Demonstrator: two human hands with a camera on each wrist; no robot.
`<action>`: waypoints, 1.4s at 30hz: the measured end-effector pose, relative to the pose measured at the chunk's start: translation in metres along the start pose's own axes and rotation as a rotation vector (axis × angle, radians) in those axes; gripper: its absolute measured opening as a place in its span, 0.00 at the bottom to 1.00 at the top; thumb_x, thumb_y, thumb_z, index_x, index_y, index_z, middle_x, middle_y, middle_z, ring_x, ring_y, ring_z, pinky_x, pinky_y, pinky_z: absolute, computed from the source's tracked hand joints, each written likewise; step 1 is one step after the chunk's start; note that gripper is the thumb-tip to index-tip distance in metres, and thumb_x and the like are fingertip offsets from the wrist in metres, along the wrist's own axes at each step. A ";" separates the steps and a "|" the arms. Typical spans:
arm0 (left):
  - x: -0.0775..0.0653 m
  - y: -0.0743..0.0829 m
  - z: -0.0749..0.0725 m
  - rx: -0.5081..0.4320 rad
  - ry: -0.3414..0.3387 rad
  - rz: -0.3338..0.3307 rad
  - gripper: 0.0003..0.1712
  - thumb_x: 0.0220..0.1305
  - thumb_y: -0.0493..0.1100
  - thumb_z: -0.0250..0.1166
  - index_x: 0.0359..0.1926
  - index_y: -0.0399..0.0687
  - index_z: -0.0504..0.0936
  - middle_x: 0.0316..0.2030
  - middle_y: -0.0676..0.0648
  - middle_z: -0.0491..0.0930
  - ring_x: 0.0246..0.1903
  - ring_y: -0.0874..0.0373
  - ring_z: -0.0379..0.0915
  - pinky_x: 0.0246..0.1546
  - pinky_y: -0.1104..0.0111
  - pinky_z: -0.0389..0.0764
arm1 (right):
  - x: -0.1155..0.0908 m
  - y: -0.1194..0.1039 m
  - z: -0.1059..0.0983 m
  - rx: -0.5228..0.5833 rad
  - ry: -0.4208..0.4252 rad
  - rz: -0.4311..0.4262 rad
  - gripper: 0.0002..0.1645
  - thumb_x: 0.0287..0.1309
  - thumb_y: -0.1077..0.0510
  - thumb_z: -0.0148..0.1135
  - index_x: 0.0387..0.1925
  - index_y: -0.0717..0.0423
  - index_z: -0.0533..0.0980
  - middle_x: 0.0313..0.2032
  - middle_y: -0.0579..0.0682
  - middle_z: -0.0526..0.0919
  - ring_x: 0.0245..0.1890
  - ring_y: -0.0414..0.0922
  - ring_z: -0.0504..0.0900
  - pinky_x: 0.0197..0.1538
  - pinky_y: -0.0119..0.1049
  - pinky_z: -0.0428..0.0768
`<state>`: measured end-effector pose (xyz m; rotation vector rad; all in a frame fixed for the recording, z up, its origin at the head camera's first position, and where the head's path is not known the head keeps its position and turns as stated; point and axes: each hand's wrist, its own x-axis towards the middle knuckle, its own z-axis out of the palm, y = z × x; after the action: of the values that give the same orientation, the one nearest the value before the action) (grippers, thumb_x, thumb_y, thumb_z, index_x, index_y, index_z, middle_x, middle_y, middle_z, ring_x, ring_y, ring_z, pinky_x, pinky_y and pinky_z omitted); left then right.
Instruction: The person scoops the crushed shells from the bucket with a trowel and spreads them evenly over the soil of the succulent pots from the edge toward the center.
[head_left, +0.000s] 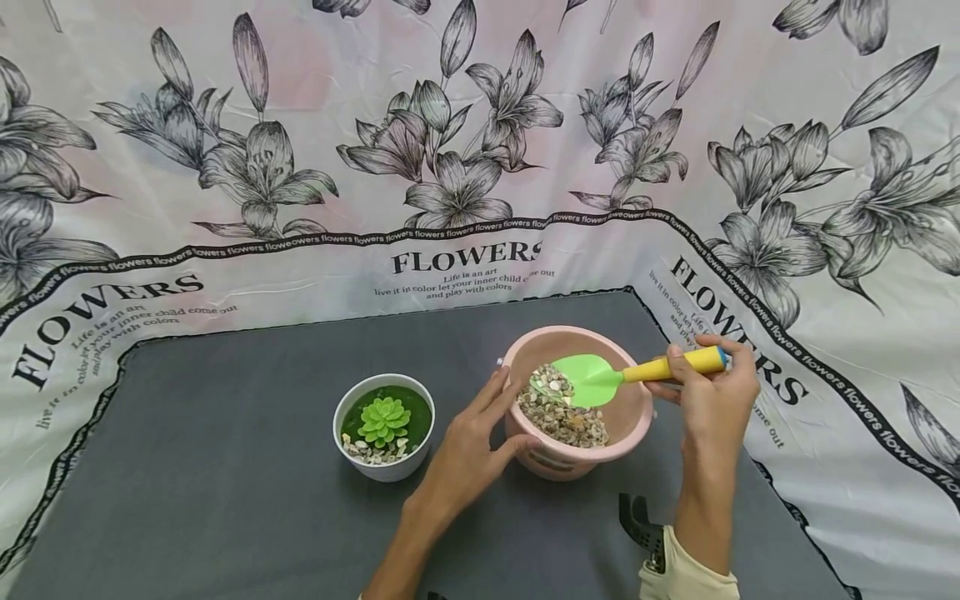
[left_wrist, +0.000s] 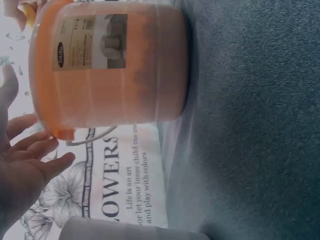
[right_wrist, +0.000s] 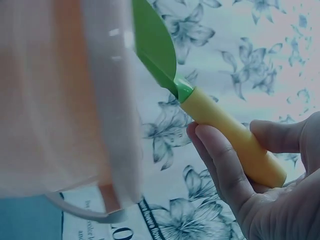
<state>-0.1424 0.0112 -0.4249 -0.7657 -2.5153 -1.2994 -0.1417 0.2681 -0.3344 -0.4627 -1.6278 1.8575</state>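
Shovel (head_left: 637, 371) is gripped by right hand (head_left: 711, 402); bucket rim (head_left: 592, 453) is touched by left hand (head_left: 472, 446), fingers spread — gravel (head_left: 562, 421) could be spilled if shovel is tipped outside bucket.

Dark grey tabletop (head_left: 225, 492), probably cloth-covered, carries a white pot (head_left: 386, 473) and, right of it, a pink bucket (head_left: 628, 414), both upright, apart.
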 end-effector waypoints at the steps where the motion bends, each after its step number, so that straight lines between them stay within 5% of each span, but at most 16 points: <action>1: -0.001 0.001 -0.002 0.003 0.007 -0.001 0.45 0.64 0.57 0.72 0.77 0.49 0.69 0.80 0.44 0.62 0.78 0.47 0.62 0.74 0.51 0.73 | -0.001 -0.002 0.001 0.009 -0.002 -0.003 0.18 0.63 0.71 0.67 0.49 0.55 0.71 0.30 0.46 0.84 0.23 0.38 0.90 0.24 0.33 0.87; 8: -0.009 -0.001 -0.021 0.012 0.062 -0.025 0.44 0.70 0.66 0.60 0.80 0.54 0.64 0.81 0.51 0.60 0.81 0.51 0.57 0.77 0.51 0.68 | -0.009 -0.008 0.012 0.058 -0.033 0.001 0.19 0.62 0.70 0.69 0.49 0.56 0.70 0.32 0.48 0.85 0.24 0.39 0.91 0.24 0.34 0.87; 14: -0.025 -0.017 -0.046 0.071 0.116 -0.043 0.49 0.67 0.76 0.51 0.81 0.58 0.61 0.81 0.50 0.61 0.80 0.49 0.59 0.75 0.46 0.70 | -0.025 -0.003 0.033 0.039 -0.146 0.034 0.17 0.66 0.68 0.66 0.49 0.56 0.69 0.34 0.50 0.81 0.25 0.40 0.91 0.29 0.36 0.89; 21: -0.044 -0.046 -0.088 0.109 0.170 -0.076 0.53 0.62 0.63 0.71 0.82 0.57 0.59 0.82 0.48 0.58 0.81 0.44 0.56 0.72 0.41 0.72 | -0.047 0.007 0.062 0.018 -0.269 0.029 0.17 0.69 0.67 0.64 0.51 0.57 0.65 0.38 0.55 0.78 0.27 0.41 0.92 0.34 0.38 0.91; 25: -0.056 -0.062 -0.107 0.119 0.149 -0.165 0.62 0.54 0.52 0.80 0.84 0.60 0.54 0.84 0.47 0.53 0.82 0.39 0.50 0.71 0.34 0.68 | -0.059 0.016 0.082 -0.004 -0.349 0.012 0.21 0.70 0.68 0.62 0.56 0.64 0.62 0.43 0.59 0.75 0.28 0.38 0.91 0.36 0.37 0.91; 31: -0.074 -0.088 -0.124 0.089 0.095 -0.333 0.75 0.46 0.54 0.85 0.85 0.60 0.45 0.84 0.40 0.49 0.82 0.33 0.47 0.70 0.30 0.66 | -0.080 0.033 0.113 -0.084 -0.443 -0.022 0.25 0.68 0.67 0.66 0.58 0.70 0.63 0.46 0.65 0.79 0.31 0.39 0.92 0.36 0.37 0.91; 34: -0.077 -0.100 -0.125 0.009 0.057 -0.382 0.79 0.43 0.52 0.87 0.85 0.52 0.43 0.83 0.36 0.51 0.80 0.34 0.53 0.72 0.39 0.69 | -0.088 0.040 0.128 -0.088 -0.486 -0.002 0.24 0.68 0.66 0.67 0.57 0.67 0.64 0.47 0.67 0.79 0.37 0.47 0.92 0.38 0.38 0.91; 39: -0.079 -0.116 -0.120 -0.129 0.018 -0.401 0.80 0.40 0.46 0.89 0.84 0.45 0.44 0.80 0.36 0.60 0.77 0.39 0.64 0.64 0.75 0.74 | -0.099 0.051 0.146 -0.124 -0.531 0.006 0.25 0.68 0.64 0.67 0.57 0.63 0.64 0.48 0.67 0.80 0.41 0.55 0.91 0.39 0.40 0.92; 42: -0.081 -0.121 -0.118 -0.146 0.033 -0.385 0.79 0.37 0.46 0.90 0.84 0.43 0.47 0.76 0.34 0.66 0.73 0.38 0.68 0.61 0.81 0.72 | -0.107 0.055 0.154 -0.195 -0.547 -0.043 0.25 0.67 0.63 0.68 0.57 0.63 0.65 0.46 0.67 0.79 0.40 0.55 0.89 0.38 0.40 0.92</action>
<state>-0.1452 -0.1698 -0.4724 -0.2853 -2.6518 -1.6112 -0.1704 0.0792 -0.3745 0.0157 -2.1664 1.9048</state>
